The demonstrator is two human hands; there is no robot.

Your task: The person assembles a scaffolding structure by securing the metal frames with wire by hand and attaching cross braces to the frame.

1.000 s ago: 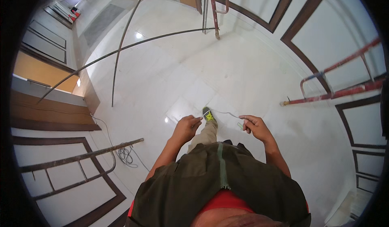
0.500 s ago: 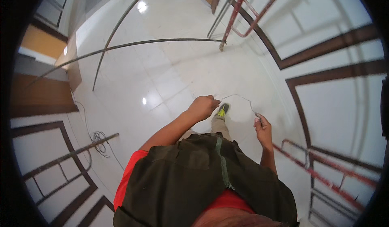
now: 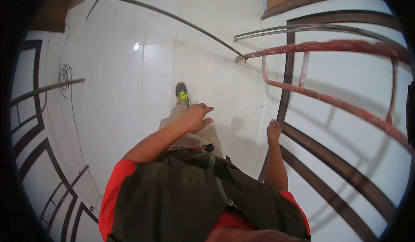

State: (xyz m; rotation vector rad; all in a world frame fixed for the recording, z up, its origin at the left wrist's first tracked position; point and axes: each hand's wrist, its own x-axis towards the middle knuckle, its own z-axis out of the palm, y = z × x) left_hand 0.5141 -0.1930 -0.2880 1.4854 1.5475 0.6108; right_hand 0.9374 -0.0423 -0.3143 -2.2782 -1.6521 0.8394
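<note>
My left hand is in front of my body, thumb and fingers apart, with nothing visible in it. Farther right, next to the dark-trimmed white wall, my right hand is closed, fingers curled together. A faint strand of thin wire shows just beyond that fist; its lower end, toward the fingers, is too fine to follow. Whatever else lies inside the fist is hidden.
A red metal scaffold frame stands at the right, beside the white wall. From its foot a long thin bar runs across to the far left. On the left are a coiled cable and another metal frame.
The wire no longer spans between my hands; my left hand has opened and moved left. My view has turned and shifted, bringing the red frame closer on the right.
</note>
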